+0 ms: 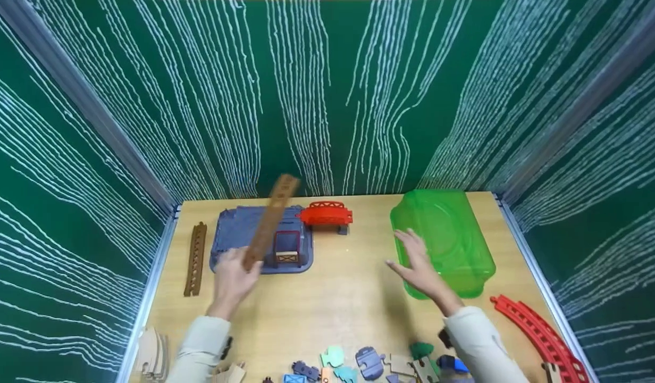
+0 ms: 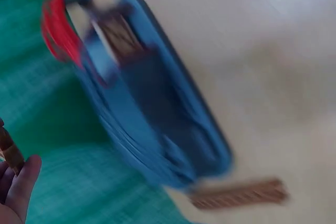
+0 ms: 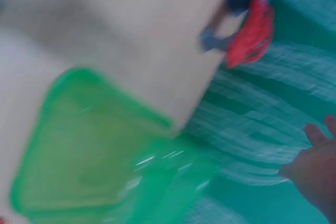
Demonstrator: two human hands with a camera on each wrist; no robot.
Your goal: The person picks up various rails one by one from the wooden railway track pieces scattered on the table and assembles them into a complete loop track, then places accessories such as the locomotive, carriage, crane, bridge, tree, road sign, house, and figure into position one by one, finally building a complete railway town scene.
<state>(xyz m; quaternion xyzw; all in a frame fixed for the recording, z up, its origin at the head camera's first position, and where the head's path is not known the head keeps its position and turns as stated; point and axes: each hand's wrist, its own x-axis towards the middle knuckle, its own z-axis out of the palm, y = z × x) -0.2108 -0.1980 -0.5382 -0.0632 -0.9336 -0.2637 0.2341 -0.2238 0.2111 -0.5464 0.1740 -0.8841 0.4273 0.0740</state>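
Note:
My left hand (image 1: 236,279) grips one end of a long brown toy track piece (image 1: 271,221), raised and slanting away over the grey-blue playset base (image 1: 240,229). In the left wrist view that hand (image 2: 21,190) shows only partly, with the track's end (image 2: 10,153) between thumb and fingers. Spread and holding nothing, my right hand (image 1: 420,268) hovers by the left side of a translucent green plastic bin (image 1: 450,239). A red bridge piece (image 1: 326,214) sits at the base's right edge. Another brown track piece (image 1: 195,259) lies left of the base. Both wrist views are blurred.
Curved red track (image 1: 543,335) lies along the right edge. Pale curved track pieces (image 1: 153,354) stand at the front left. Several small toy parts, among them a grey-blue piece (image 1: 370,363) and a mint-green one (image 1: 334,355), lie along the front. Green patterned walls (image 1: 338,96) enclose the table.

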